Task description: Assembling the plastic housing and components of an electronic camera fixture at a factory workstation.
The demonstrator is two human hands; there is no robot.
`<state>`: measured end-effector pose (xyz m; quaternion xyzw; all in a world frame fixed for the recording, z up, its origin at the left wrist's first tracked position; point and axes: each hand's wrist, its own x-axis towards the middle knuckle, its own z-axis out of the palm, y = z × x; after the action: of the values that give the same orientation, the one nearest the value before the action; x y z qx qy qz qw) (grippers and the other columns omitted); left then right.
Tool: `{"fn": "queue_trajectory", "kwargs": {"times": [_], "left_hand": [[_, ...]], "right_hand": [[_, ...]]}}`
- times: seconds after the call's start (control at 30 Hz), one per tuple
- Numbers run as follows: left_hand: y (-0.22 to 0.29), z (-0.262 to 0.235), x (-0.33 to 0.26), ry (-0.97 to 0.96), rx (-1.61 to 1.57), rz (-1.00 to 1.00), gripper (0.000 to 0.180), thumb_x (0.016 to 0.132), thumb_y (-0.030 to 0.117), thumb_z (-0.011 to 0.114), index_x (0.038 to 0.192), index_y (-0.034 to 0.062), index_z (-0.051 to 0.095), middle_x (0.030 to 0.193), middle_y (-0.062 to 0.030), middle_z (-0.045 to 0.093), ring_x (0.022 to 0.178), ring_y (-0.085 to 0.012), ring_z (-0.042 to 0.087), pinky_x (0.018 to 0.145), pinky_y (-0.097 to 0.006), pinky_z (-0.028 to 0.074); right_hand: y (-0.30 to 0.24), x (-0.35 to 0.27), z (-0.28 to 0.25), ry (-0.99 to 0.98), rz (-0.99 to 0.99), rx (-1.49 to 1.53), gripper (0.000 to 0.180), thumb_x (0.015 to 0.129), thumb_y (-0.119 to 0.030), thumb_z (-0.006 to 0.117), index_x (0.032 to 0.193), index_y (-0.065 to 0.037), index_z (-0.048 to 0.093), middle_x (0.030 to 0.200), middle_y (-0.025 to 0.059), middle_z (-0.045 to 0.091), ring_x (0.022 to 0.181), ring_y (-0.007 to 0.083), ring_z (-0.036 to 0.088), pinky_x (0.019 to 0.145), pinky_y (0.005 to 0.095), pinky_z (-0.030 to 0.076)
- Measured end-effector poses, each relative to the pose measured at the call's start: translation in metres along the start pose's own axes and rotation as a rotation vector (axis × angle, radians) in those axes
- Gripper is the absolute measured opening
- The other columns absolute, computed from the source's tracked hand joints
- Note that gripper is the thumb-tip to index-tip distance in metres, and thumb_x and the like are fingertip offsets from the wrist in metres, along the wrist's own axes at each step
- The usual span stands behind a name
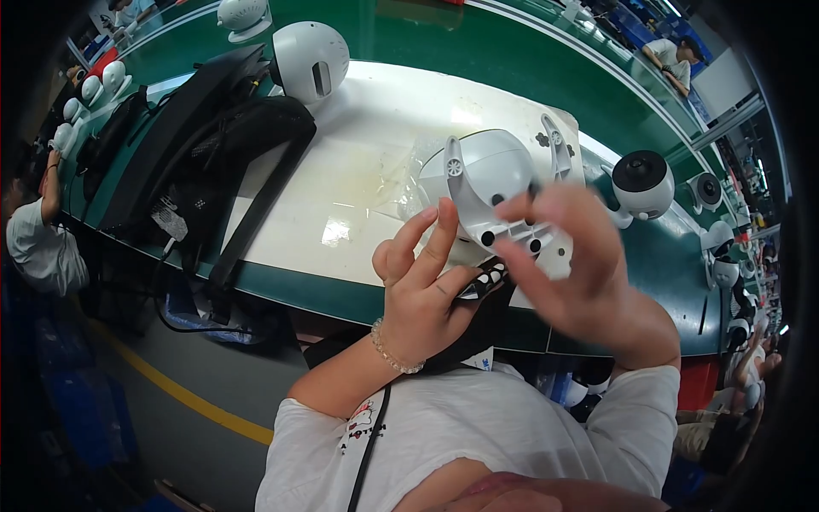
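My left hand [426, 294] grips a small black sheet with white round spots [488, 280] low between thumb and fingers, while two of its fingers point up. My right hand [580, 264] is smeared by motion over the right side of a white plastic stand [467, 192]. Its thumb and fingers curve toward each other; a small dark spot shows near the fingertips, too blurred to name. Several round black pads [488, 239] sit on the stand's underside. The stand lies against a rounded white housing [503, 158], with clear plastic film [401, 183] beside it.
A white board [367, 111] covers part of the green bench. At left lie black bags [188, 145] and a white rounded device [311, 61]. A white device with a black top [641, 183] stands at right. Other people work at the sides and across the bench.
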<state>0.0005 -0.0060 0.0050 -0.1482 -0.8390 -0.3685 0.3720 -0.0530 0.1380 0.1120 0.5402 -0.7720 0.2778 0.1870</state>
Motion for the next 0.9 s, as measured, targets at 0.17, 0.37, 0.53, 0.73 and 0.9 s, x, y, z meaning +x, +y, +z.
{"fn": "queue_trajectory", "kwargs": {"times": [0.17,0.37,0.53,0.73,0.9], "left_hand": [[0.003,-0.003,0.002,-0.088,0.022,-0.019,0.026,0.058,0.016,0.077,0.079,0.0076,0.066,0.128,-0.0198,0.043,0.116,-0.0323,0.037,0.093,-0.035,0.025],[0.0,-0.002,-0.001,-0.065,0.019,0.001,0.025,0.058,0.018,0.077,0.077,0.0069,0.066,0.13,-0.0196,0.041,0.116,-0.0314,0.037,0.092,-0.035,0.026],[-0.002,-0.002,-0.001,-0.059,0.004,0.008,0.024,0.058,0.017,0.077,0.075,0.0065,0.065,0.131,-0.0192,0.04,0.115,-0.031,0.038,0.091,-0.034,0.026],[-0.003,-0.003,0.001,-0.065,0.004,0.011,0.025,0.056,0.015,0.077,0.077,0.0066,0.066,0.133,-0.0184,0.039,0.116,-0.0309,0.038,0.091,-0.034,0.027],[-0.003,0.008,-0.001,0.044,-0.032,-0.008,0.016,0.059,0.018,0.072,0.069,0.0102,0.063,0.13,-0.0161,0.043,0.115,-0.026,0.04,0.081,-0.034,0.026]], "right_hand": [[0.031,0.022,0.014,0.028,0.276,0.308,0.053,0.078,0.003,0.055,0.123,-0.006,0.027,0.09,0.0072,0.05,0.09,0.0159,0.051,0.088,0.0323,0.036],[0.028,0.035,0.022,-0.032,0.483,0.53,0.05,0.08,0.001,0.054,0.124,-0.004,0.03,0.087,0.0062,0.052,0.099,0.0178,0.05,0.093,0.0332,0.034],[0.026,0.028,0.025,-0.014,0.408,0.283,0.051,0.078,0.002,0.055,0.123,-0.004,0.031,0.087,0.0072,0.057,0.1,0.0182,0.053,0.095,0.0372,0.031],[0.013,0.02,0.009,-0.063,0.113,-0.115,0.042,0.076,0.001,0.06,0.113,-0.008,0.044,0.102,0.0032,0.062,0.112,0.0211,0.051,0.101,0.0438,0.018],[0.059,-0.001,-0.014,0.231,0.323,0.048,0.015,0.078,-0.01,0.062,0.091,-0.006,0.056,0.117,0.013,0.049,0.119,0.0304,0.04,0.096,0.0394,0.031]]}}
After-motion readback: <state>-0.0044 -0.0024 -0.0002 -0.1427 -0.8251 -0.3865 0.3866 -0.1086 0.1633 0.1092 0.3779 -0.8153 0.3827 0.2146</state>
